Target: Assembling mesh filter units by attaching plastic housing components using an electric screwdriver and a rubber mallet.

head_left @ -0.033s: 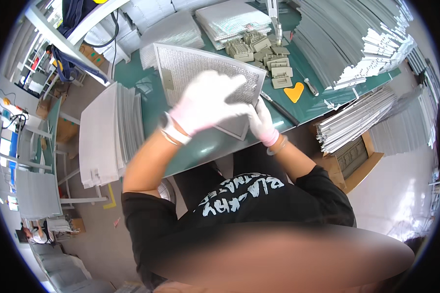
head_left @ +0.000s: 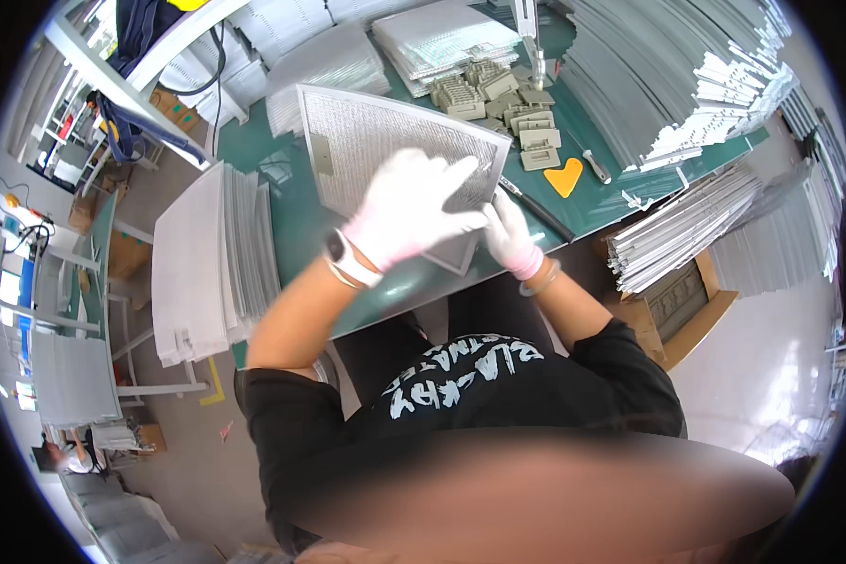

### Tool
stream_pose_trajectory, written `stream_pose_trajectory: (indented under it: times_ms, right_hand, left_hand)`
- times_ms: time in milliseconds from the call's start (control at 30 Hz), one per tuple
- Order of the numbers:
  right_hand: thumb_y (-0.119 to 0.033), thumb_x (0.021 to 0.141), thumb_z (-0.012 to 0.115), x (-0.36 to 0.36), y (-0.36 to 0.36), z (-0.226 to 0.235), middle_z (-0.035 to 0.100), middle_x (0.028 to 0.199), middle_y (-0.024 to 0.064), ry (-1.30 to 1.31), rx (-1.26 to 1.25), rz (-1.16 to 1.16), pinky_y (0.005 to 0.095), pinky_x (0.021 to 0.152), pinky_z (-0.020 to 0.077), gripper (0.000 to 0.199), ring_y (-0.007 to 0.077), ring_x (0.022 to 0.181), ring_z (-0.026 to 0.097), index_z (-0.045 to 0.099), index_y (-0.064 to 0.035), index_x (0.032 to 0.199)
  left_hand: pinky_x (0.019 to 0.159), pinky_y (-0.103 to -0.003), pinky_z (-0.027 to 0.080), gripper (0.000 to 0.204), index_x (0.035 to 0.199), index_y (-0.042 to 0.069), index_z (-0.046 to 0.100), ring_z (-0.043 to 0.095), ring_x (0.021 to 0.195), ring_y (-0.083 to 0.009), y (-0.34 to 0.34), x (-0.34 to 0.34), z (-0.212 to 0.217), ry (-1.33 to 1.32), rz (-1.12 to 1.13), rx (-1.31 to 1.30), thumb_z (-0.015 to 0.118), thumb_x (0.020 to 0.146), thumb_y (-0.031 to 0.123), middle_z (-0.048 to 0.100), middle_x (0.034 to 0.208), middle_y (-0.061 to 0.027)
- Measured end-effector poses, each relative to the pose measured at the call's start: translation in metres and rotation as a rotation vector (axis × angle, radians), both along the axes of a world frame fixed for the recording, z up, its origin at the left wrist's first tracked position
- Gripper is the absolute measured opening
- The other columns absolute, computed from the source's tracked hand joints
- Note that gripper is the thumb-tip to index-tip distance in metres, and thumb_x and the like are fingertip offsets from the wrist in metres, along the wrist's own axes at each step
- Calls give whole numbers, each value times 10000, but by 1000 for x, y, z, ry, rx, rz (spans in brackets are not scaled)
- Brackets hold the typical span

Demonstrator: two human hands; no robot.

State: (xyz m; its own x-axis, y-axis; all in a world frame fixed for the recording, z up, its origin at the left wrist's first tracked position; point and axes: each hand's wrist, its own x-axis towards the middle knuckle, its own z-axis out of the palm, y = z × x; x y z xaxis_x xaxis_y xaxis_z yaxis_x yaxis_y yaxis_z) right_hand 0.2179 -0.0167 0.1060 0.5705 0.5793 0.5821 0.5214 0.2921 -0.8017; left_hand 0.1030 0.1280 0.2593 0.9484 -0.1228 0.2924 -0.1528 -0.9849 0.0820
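A silver-framed mesh filter panel [head_left: 357,122] is tilted above the green table [head_left: 385,305]. My left hand [head_left: 409,211], in a white glove, is over the panel's lower middle, with its index finger and thumb apart. The thumb tip is close to my right hand's fingers. My right hand [head_left: 512,240], also gloved, is closed on the panel's right edge near the lower corner. Right of the panel lies a black-handled tool [head_left: 547,212], its far end near the panel's edge. Beyond it are an orange heart-like piece [head_left: 563,178] and a screwdriver [head_left: 596,166].
Several beige plastic parts [head_left: 536,139] are heaped behind the panel. Panel stacks stand at the left [head_left: 193,254] and far right [head_left: 667,85]. Wrapped sheets [head_left: 442,42] lie at the back. An open cardboard box [head_left: 710,315] is below the table at right.
My left hand has shifted slightly right and toward me over the panel. The panel and my right hand have hardly moved.
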Motion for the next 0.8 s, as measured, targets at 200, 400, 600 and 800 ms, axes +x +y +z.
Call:
stream_pose_trajectory:
  times_ms: [200,400,600,800]
  right_hand:
    - [-137,941,550,10,-32,27,630,1129,235,-80,-210,-32,401,935,474,333,385,1067,614,555,31,1228]
    - [-166,912,570,32,-34,31,627,1132,219,-177,-272,50,418,926,473,357,380,1035,601,572,3,1227]
    - [-170,913,573,61,-67,0,620,1174,208,-461,-1219,-409,445,921,492,376,378,1059,613,542,-19,1256]
    - [-174,971,497,58,-133,67,638,1145,191,-93,-808,-46,380,885,501,420,316,956,648,483,-2,1354]
  left_hand:
    - [962,-529,406,723,1131,-2,612,577,944,-351,-20,12,-11,-747,-42,-51,850,627,460,602,950,-115]
    - [942,-474,421,719,1239,-9,561,588,977,-339,-32,24,-12,-463,154,-67,817,678,360,598,1176,-187]
    - [911,-473,433,713,1208,22,559,577,1002,-343,-29,34,-24,-714,137,-121,839,654,372,540,1337,-215]
    - [1019,-560,350,685,1160,46,589,573,987,-330,-23,40,-31,-799,112,-94,849,623,382,602,1100,-148]
